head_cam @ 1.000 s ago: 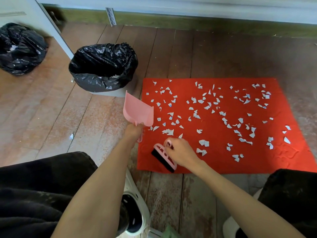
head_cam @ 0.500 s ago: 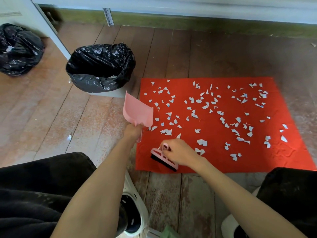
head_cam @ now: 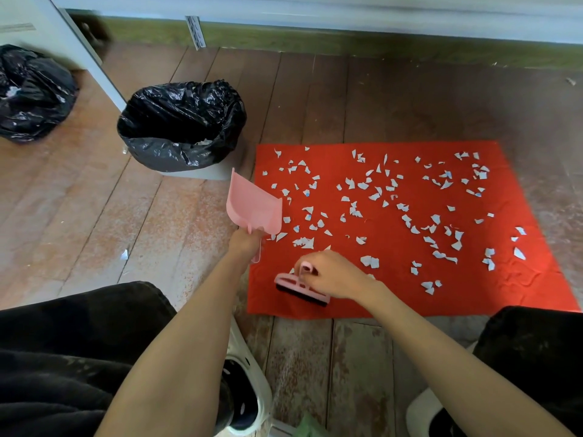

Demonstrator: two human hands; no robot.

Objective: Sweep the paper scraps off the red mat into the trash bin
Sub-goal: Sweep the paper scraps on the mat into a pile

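Sweeping is barely starting: paper scraps (head_cam: 375,197) are lying all over the red mat (head_cam: 394,279). Left hand (head_cam: 247,242) is gripping the dustpan (head_cam: 255,206), right hand (head_cam: 331,274) is gripping the brush (head_cam: 299,287) at the near edge; trash bin (head_cam: 183,127) is waiting nearby.

The plank floor (head_cam: 94,216) carries the red mat (head_cam: 394,291), trash bin (head_cam: 164,156) and black bag (head_cam: 31,96).
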